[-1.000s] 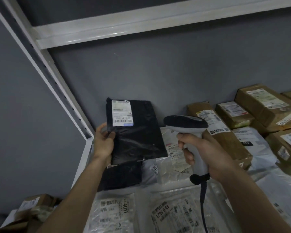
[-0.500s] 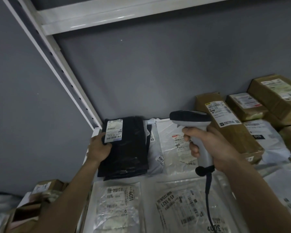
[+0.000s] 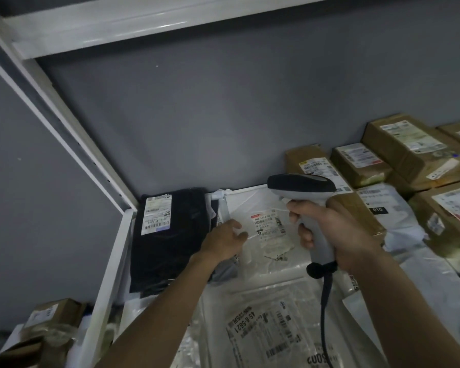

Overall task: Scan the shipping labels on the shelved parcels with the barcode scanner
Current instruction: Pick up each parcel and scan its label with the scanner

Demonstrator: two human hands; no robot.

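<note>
My right hand [image 3: 340, 229] grips the handle of a grey and black barcode scanner [image 3: 300, 183]. Its head points left, above a white poly mailer [image 3: 250, 200] whose shipping label [image 3: 267, 224] faces up. My left hand [image 3: 223, 241] rests on the mailer's left edge, fingers laid on the plastic. A black parcel [image 3: 170, 248] lies flat in the shelf's back left corner, its white label [image 3: 157, 215] facing up. The scanner's dark cable [image 3: 324, 301] hangs down from the handle.
Several brown cartons [image 3: 406, 147] with labels are stacked at the back right. Clear labelled bags [image 3: 263, 328] lie along the shelf front. A white upright [image 3: 64, 128] and upper shelf beam [image 3: 144, 25] frame the bay. A carton [image 3: 48, 314] sits on the lower left shelf.
The black parcel went from upright in my left hand to lying flat in the back left corner. My left hand let go of it and moved right onto the white mailer.
</note>
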